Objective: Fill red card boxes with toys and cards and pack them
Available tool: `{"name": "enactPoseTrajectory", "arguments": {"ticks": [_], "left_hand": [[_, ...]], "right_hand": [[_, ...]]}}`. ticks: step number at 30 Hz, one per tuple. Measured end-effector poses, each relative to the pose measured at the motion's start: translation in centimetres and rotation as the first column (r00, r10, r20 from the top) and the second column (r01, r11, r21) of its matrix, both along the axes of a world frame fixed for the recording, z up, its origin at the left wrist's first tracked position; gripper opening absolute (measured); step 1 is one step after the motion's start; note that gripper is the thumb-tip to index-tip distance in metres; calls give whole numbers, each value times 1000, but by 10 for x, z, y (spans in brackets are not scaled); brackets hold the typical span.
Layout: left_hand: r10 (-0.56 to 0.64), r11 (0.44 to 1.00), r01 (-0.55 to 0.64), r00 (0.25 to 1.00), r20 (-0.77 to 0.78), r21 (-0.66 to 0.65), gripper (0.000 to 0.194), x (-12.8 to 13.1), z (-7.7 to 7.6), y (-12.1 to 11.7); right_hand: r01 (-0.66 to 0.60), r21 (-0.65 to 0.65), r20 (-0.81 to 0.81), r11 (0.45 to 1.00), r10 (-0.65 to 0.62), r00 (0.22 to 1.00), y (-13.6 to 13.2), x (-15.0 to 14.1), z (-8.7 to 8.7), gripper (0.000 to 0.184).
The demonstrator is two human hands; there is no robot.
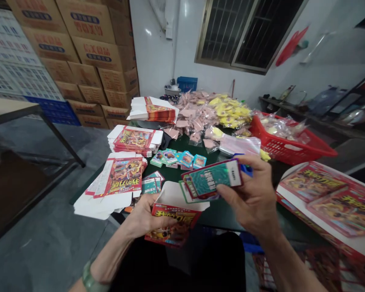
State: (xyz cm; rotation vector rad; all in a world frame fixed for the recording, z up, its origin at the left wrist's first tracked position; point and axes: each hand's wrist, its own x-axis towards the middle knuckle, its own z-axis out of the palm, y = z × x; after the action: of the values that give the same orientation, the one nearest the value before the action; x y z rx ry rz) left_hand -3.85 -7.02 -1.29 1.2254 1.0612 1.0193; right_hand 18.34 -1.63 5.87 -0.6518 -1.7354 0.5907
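Observation:
My left hand [146, 217] is closed round a small red printed box [176, 227], tilted over my lap with its white flap raised and its mouth open. In my right hand [252, 194] is a small fan of cards [202, 180], teal-faced with a purple edge, a green-edged one beneath. The cards' lower left end hangs just above the box's mouth. Behind the box lie teal cards [152, 184] on the dark green table. Farther back sits a row of small blue and green picture cards [178, 158].
Flattened red-and-white boxes [121, 176] are stacked at the left. Pink and yellow bagged pieces [200, 113] are heaped behind, beside a red basket [292, 148]. A display carton [328, 198] holding filled red boxes stands at right. Brown cartons [94, 52] rise at the back left.

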Motion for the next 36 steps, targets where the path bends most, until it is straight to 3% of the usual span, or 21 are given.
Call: {"name": "enactPoseTrajectory", "arguments": {"ticks": [4, 6, 9, 11, 13, 18, 20, 23, 25, 28, 30, 32, 34, 36], "left_hand": [[-26, 999, 29, 998, 64, -42, 35, 1, 2, -7], [-24, 999, 27, 998, 65, -37, 31, 1, 6, -9], [2, 999, 0, 999, 44, -49, 26, 3, 13, -11], [29, 998, -27, 999, 29, -50, 24, 7, 16, -10], [75, 997, -75, 997, -11, 1, 22, 13, 18, -8], [212, 944, -171, 970, -119, 283, 13, 29, 16, 8], [246, 934, -212, 965, -86, 289, 13, 33, 18, 15], [318, 919, -307, 948, -6, 248, 22, 36, 24, 22], [384, 885, -371, 923, 11, 283, 30, 36, 25, 28], [476, 822, -445, 879, 1, 356, 49, 38, 15, 41], [470, 824, -438, 883, -2, 359, 60, 42, 2, 50], [465, 826, -432, 885, -4, 362, 70, 45, -12, 57], [510, 786, -466, 860, -1, 407, 79, 48, -24, 61], [596, 671, -517, 803, 28, 531, 81, 47, -38, 62]], "right_hand": [[-43, 45, 260, 998, 30, 965, 0, -2, -13, 54], [-43, 177, 365, 983, -25, 931, 1, -2, -15, 56], [-100, 399, 524, 911, -137, 841, -6, -7, -17, 53], [-123, 473, 571, 872, -197, 797, -16, -14, -20, 48], [-122, 485, 590, 866, -221, 777, -25, -24, -25, 44], [-37, 457, 610, 889, -283, 740, -33, -43, -30, 52], [29, 501, 568, 865, -353, 744, -28, -43, -25, 50], [167, 555, 393, 815, -434, 810, -19, -33, -17, 52], [332, 486, 198, 808, -472, 859, -11, -24, -18, 54], [480, 170, -41, 861, -480, 876, 6, -15, -38, 47], [372, -81, -90, 925, -378, 921, 20, -17, -59, 38], [226, -237, -127, 945, -261, 957, 32, -22, -80, 32], [183, -259, -150, 948, -227, 962, 40, -28, -94, 32], [217, -179, -119, 960, -240, 963, 44, -30, -101, 33]]}}
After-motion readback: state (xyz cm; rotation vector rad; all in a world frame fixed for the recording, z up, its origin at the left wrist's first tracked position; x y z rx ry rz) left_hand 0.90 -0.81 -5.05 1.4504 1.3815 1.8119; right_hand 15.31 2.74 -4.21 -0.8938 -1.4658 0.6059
